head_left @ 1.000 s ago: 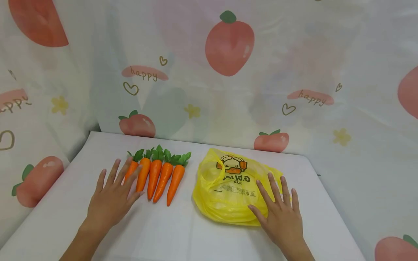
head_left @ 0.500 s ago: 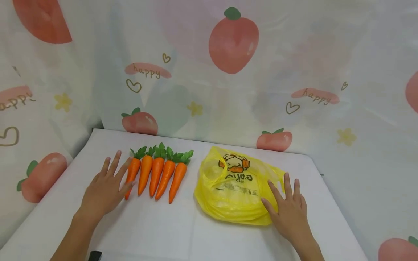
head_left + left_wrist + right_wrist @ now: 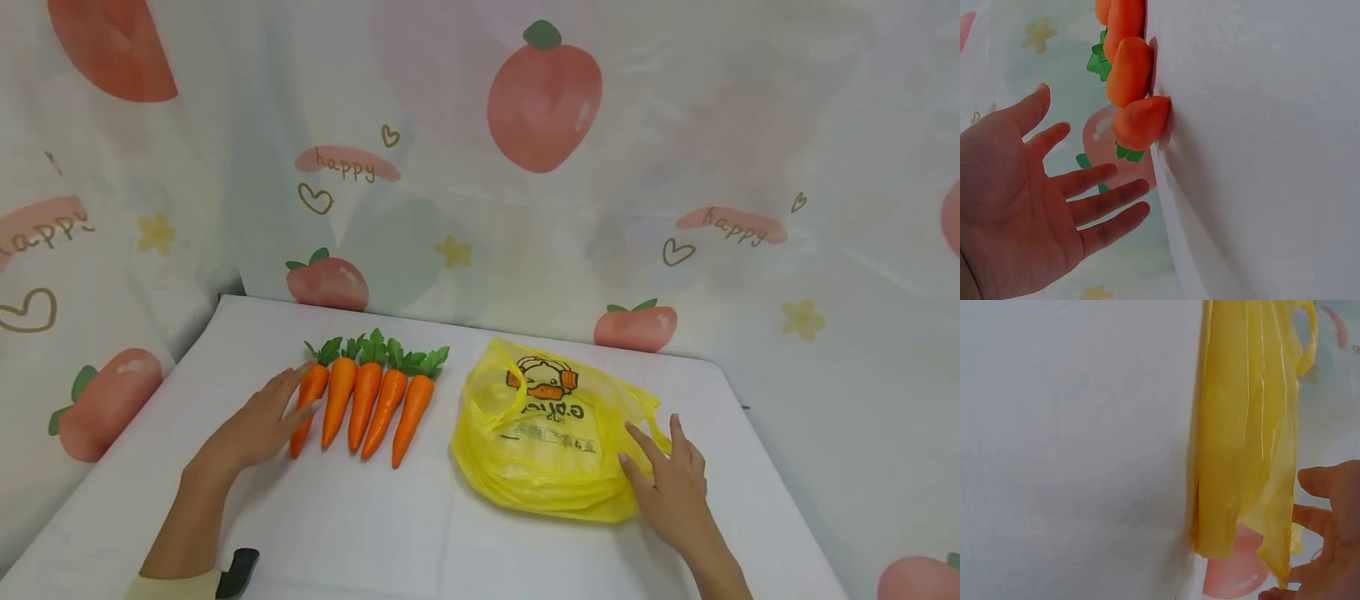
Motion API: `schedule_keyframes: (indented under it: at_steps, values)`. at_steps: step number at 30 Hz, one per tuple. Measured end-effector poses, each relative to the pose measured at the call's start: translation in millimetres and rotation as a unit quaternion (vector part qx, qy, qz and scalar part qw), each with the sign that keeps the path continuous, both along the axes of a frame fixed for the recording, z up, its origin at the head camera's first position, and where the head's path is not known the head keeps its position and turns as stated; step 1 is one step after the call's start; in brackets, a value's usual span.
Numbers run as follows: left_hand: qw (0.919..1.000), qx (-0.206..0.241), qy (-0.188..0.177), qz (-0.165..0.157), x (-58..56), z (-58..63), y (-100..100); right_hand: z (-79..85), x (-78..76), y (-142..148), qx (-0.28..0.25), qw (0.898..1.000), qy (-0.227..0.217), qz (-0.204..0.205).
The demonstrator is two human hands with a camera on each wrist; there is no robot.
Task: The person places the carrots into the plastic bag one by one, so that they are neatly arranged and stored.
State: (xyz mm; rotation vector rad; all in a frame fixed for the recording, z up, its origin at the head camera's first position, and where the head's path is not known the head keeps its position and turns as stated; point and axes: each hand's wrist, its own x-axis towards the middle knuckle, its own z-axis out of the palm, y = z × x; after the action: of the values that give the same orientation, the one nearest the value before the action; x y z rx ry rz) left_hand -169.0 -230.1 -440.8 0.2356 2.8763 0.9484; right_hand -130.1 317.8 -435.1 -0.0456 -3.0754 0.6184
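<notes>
Several orange carrots (image 3: pixel 365 404) with green leafy tops lie side by side on the white table, left of the middle. My left hand (image 3: pixel 255 429) hovers at the leftmost carrot (image 3: pixel 312 385), fingers spread and holding nothing. In the left wrist view the palm of the left hand (image 3: pixel 1022 206) faces the carrot ends (image 3: pixel 1141 122), with a gap between. A yellow plastic bag (image 3: pixel 540 467) with a duck print lies flat on the right. My right hand (image 3: pixel 675 487) is at its right edge, fingers loosely bent; in the right wrist view some fingertips pass behind the bag (image 3: pixel 1222 437). Contact is unclear.
The white table (image 3: pixel 360 533) ends at a backdrop cloth (image 3: pixel 450 192) printed with fruit and hearts; more cloth hangs at both sides. A dark object (image 3: pixel 238 571) shows beside the left sleeve (image 3: pixel 176 586).
The left hand first drew left off the carrots, then lowered beside the leftmost one. The right hand shifted right to the bag's edge, its fingers bending slightly. Carrots and bag stay put.
</notes>
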Motion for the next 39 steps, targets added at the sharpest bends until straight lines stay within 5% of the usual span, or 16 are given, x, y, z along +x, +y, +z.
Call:
schedule_keyframes:
  at_steps: [8, 14, 19, 27, 39]
  values:
    - [0.9976, 0.068, -0.013, 0.004, -17.3, -3.9, 1.9, -3.9, -6.5, 4.6, -0.054, 0.998, -0.008, 0.008]
    - [0.9965, 0.063, -0.044, 0.033, -23.0, -9.8, -0.7, -7.6, -10.3, 5.6, -0.12, 0.993, 0.013, 0.004]
    - [0.9964, 0.065, -0.042, 0.034, -25.0, -13.2, -4.7, -9.1, -15.6, 6.2, -0.151, 0.988, -0.028, -0.022]
    - [0.9964, 0.077, -0.03, 0.02, -30.7, -16.5, -2.2, -11.9, -22.8, 5.5, -0.216, 0.972, -0.088, -0.036]
    - [0.9961, 0.083, -0.03, 0.003, -27.3, -23.2, -4.7, -22.5, -18.3, -2.1, -0.303, 0.95, -0.076, -0.022]
